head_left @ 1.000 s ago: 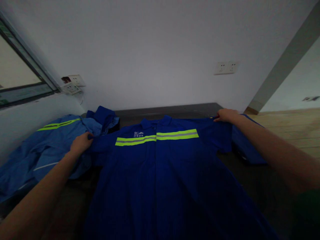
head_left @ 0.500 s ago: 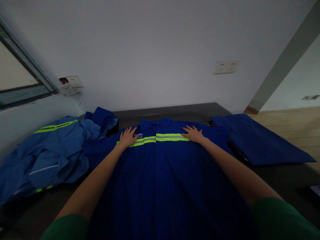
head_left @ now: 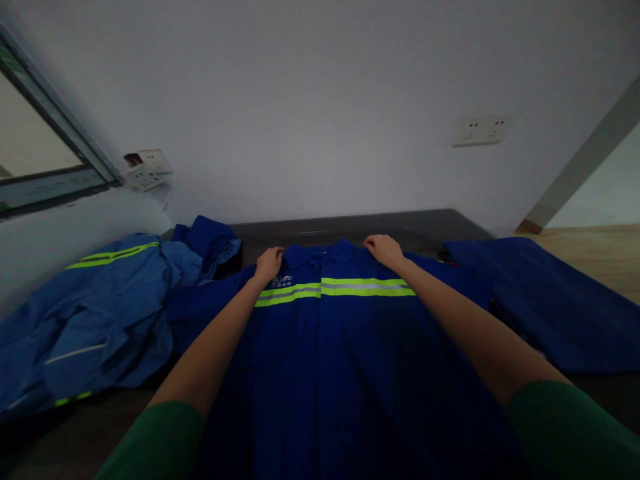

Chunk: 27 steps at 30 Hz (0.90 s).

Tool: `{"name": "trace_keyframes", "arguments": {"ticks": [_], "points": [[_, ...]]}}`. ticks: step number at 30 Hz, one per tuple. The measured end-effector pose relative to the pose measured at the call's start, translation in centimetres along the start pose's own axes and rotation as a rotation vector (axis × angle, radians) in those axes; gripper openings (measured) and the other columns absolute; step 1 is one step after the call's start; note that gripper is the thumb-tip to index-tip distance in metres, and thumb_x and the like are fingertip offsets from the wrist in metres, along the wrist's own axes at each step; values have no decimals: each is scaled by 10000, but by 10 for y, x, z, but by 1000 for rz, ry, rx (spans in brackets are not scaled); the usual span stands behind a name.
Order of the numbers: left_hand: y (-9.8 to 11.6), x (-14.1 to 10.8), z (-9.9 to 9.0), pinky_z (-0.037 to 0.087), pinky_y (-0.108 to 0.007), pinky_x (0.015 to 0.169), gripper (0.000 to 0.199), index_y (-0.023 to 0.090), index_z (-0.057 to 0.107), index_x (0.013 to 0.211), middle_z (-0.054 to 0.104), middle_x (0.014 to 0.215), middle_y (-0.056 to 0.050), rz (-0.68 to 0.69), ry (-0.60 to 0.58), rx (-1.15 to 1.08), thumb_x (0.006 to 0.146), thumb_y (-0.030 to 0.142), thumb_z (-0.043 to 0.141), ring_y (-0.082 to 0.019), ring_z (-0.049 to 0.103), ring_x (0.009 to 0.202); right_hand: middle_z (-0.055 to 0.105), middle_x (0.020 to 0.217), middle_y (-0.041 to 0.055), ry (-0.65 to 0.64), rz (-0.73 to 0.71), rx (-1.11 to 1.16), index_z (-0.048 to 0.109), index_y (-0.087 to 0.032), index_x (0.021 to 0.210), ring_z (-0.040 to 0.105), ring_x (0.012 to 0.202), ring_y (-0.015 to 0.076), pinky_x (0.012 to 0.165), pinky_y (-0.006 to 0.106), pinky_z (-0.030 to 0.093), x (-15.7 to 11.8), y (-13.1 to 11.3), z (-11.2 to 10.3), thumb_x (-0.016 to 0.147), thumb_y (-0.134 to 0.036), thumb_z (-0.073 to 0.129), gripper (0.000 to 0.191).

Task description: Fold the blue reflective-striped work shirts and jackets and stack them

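A dark blue work jacket [head_left: 295, 347] lies spread out, front side up, collar at the far end. A yellow-green and silver reflective band crosses its chest, and a white logo sits on the left side. My left hand [head_left: 269, 263] is at the left shoulder seam beside the collar, fingers curled over the cloth. On the other side of the collar, my right hand [head_left: 385, 251] has its fingers bent down on the right shoulder edge. Both hands look closed on the fabric; the fingertips are partly hidden.
A crumpled lighter blue garment [head_left: 115, 300] with reflective strips lies at left, a dark blue bundle [head_left: 207, 237] behind it. At right is a flat blue cloth piece [head_left: 555, 300]. The dark table [head_left: 410, 223] meets a white wall with sockets [head_left: 481, 130].
Both hands have slid away from me, from lying spread on the chest band up to the jacket's shoulders, and their fingers have curled in. The view has shifted slightly.
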<state>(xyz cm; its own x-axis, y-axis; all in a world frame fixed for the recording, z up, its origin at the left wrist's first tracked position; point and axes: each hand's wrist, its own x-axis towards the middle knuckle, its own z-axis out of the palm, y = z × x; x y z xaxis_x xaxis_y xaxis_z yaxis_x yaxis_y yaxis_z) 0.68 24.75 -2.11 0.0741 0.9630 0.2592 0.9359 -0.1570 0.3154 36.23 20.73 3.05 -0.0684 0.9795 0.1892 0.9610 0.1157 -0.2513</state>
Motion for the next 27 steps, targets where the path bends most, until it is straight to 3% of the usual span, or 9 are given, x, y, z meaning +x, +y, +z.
{"name": "trace_keyframes", "arguments": {"ticks": [4,7,10,13,16,19,23,27], "points": [[-2,25,11,495,-311,893,330,164,715,1041,717,1072,-96,20,-101,-56,846,161,449,-230,657,1001,682,1164,74,48,-75,146,691,-204,1103,607,1096,229,953,330,446,32,-48,19,936,-215,440,302],[-9,29,16,484,-290,905,324,171,718,1045,713,1104,-74,59,-129,-94,845,176,463,-221,647,1032,690,1148,31,7,-183,292,695,-232,1079,605,1092,193,963,284,434,50,-97,46,939,-264,472,265],[-16,26,21,473,-297,922,321,174,707,1071,708,1116,-68,64,-79,-151,864,217,466,-223,633,1057,682,1148,77,-46,-198,440,670,-191,1114,614,1061,210,940,312,453,69,-143,77,920,-316,528,272],[-21,25,24,477,-298,914,291,176,707,1046,718,1074,-58,46,26,-275,867,240,487,-214,641,1027,627,1245,90,-69,-189,601,608,-172,1206,597,1069,200,940,313,458,87,-172,101,820,-190,633,387],[-28,27,21,486,-292,899,279,148,696,1041,719,1059,-73,14,53,-403,871,236,492,-202,653,987,580,1305,59,-66,-200,774,559,-183,1265,584,1055,159,947,285,454,97,-181,117,728,-24,597,561],[-38,30,13,481,-285,910,305,135,693,1046,710,1093,-84,25,9,-451,901,276,465,-199,649,1007,622,1205,47,-76,-192,925,538,-182,1283,605,940,142,881,289,492,97,-176,130,690,11,534,623],[-49,33,1,478,-299,914,312,152,713,1044,719,1078,-75,99,-122,-317,896,301,483,-223,651,1004,662,1015,19,-80,-179,1066,466,-211,1332,620,826,138,771,296,532,92,-165,142,678,2,462,688],[-54,34,-3,492,-311,862,270,156,723,1014,730,1023,-78,116,-152,-137,874,257,516,-235,666,930,662,1007,25,-67,-181,1114,431,-199,1350,635,841,140,767,300,536,92,-160,147,666,-3,423,712]]}}
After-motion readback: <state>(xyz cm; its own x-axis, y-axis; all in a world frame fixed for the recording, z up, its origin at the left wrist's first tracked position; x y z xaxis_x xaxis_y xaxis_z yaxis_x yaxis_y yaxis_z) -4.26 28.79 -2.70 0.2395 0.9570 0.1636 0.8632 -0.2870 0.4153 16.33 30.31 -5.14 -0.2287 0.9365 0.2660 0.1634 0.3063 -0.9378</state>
